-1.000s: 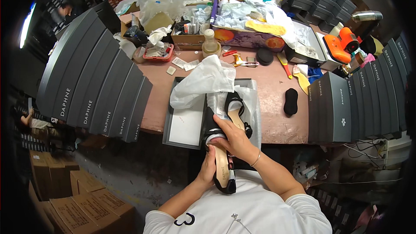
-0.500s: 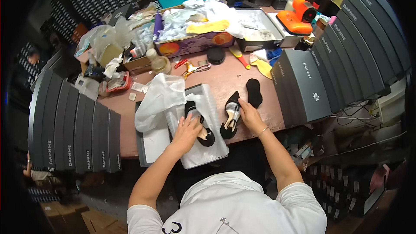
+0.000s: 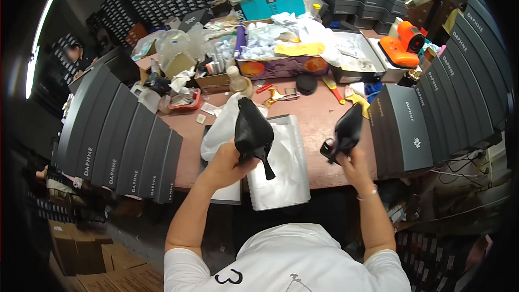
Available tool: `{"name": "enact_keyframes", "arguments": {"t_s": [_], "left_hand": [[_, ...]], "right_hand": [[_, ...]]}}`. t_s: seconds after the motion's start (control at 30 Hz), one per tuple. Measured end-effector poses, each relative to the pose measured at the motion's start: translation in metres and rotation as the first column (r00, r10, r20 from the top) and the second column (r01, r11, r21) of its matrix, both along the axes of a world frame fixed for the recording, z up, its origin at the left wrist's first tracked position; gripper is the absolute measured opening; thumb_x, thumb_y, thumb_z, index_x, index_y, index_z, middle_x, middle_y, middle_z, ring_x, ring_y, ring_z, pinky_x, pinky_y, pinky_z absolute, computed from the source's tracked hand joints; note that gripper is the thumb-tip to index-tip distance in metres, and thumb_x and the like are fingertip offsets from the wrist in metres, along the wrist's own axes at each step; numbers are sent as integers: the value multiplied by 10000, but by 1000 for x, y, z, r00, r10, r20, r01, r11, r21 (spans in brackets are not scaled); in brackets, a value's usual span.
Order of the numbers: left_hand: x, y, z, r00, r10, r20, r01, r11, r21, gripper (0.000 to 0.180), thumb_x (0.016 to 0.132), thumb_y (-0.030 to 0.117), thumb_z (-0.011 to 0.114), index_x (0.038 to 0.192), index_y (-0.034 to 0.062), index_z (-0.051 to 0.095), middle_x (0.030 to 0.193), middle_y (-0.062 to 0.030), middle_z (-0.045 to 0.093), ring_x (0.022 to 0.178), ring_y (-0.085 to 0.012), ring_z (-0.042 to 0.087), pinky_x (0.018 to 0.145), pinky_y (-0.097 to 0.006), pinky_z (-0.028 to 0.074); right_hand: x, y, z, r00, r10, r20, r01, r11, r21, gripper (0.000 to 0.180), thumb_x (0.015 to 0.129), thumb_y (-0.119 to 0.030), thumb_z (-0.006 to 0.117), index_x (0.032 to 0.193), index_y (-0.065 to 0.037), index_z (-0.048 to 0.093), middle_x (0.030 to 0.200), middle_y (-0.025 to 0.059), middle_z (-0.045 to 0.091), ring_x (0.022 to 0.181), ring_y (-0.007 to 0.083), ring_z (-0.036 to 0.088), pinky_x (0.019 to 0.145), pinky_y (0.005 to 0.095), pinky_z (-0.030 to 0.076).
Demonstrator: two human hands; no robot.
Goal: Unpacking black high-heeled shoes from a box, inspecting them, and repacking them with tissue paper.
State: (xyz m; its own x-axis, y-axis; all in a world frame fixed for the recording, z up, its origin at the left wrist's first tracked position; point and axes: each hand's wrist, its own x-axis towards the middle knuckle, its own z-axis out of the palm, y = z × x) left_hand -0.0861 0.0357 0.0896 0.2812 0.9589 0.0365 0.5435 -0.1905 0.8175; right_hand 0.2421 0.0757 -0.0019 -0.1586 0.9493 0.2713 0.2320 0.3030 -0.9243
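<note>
A glossy black, pointed-toe shoe [image 3: 254,130] is hanging above the table — toe up, slim heel slanting down — in the left hand [image 3: 224,163], which is closing around its rear end. Its mate, a second black pointed shoe [image 3: 348,128] with a slightly blurred outline, is tilting toe-up in the right hand [image 3: 354,163], whose fingers are gripping it near the back. The two shoes are standing well apart. Between and below them, an open grey cardboard box [image 3: 301,151] lined with white tissue paper [image 3: 284,167] is lying at the near edge of the pinkish-brown table [image 3: 324,111]. A loose, crumpled white sheet [image 3: 220,130] is spreading just left of the left-hand shoe. Farther back, a round black tin [image 3: 306,84] and a red-and-yellow-handled brush [image 3: 333,91] are resting before a long patterned carton [image 3: 281,67] — crumpled white paper [image 3: 262,40] is filling it. Stacked dark grey shoeboxes [image 3: 116,135] are flanking the workspace on both sides.
</note>
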Motion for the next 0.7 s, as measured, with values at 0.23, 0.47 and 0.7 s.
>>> {"name": "enact_keyframes", "arguments": {"t_s": [0.23,0.47,0.7], "left_hand": [[9,-77,-28,830,143,539,29,954,-299,303,844,130,639,1097,-36,623,906,-35,640,814,-99,587,756,-254,491],[2,-114,-69,580,418,699,44,841,-539,343,843,168,648,1072,-80,593,835,-88,648,797,-180,649,744,-313,547],[7,-110,-72,557,415,720,68,841,-537,397,832,178,633,1097,-112,579,881,-91,658,815,-157,643,765,-293,536]], "right_hand": [[-73,-41,76,812,583,-44,-572,778,-261,205,922,-189,574,900,14,598,712,43,563,641,119,498,580,293,423],[-104,-71,20,678,503,-536,-734,499,-461,352,976,-226,432,1180,45,525,1037,110,622,980,176,597,889,310,482],[-100,-65,12,669,481,-567,-739,509,-440,435,956,-322,427,1142,52,548,1003,116,628,944,174,591,864,313,476]]}}
